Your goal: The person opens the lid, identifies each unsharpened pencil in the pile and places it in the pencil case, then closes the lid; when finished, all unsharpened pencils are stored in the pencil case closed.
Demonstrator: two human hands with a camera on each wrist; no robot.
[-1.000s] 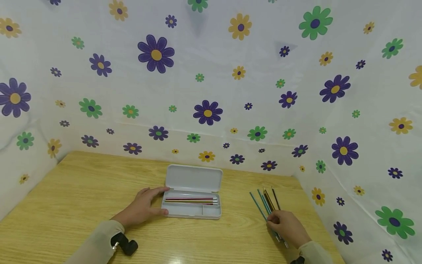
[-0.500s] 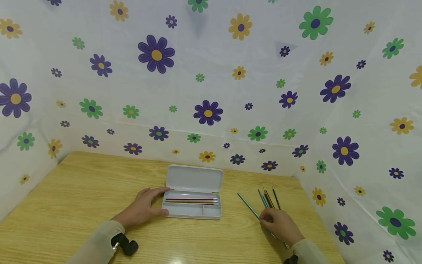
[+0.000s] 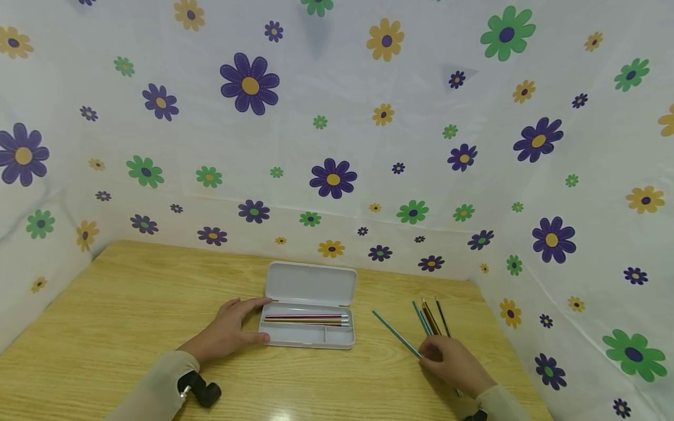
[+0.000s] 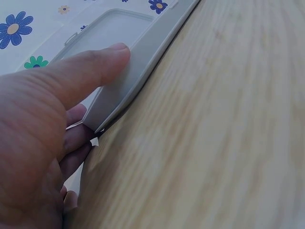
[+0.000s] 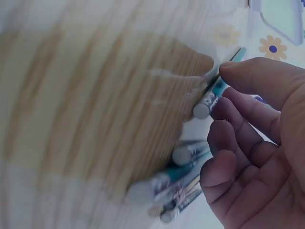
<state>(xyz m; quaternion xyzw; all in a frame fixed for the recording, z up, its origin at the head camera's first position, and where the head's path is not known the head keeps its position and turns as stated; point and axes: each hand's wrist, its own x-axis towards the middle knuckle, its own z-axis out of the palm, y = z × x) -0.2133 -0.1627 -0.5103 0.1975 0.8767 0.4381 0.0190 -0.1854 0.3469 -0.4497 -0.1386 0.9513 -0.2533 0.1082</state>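
An open light-grey pencil case (image 3: pixel 295 335) lies on the table, its lid (image 3: pixel 310 283) tipped back. My left hand (image 3: pixel 226 330) grips the left end, with the thumb (image 4: pixel 112 62) against the front wall. Several red and yellowish pencils (image 3: pixel 305 321) lie in its long rear compartment. To the right, my right hand (image 3: pixel 455 365) pinches a teal pencil (image 3: pixel 396 332) between thumb and finger, close to its silver-banded end in the right wrist view. Under and beyond that hand lies a loose bunch of pencils (image 3: pixel 429 318), teal, gold and dark, partly covered by it.
The wood-grain table (image 3: pixel 158 292) carries all of this. A flower-printed white cloth (image 3: pixel 295 140) rises behind it and along both sides. A black wrist device (image 3: pixel 200 390) sits at the left sleeve.
My right hand has drawn the teal pencil leftward, away from the bunch, and then shifted slightly back to the right with it. The left hand and the case stay put.
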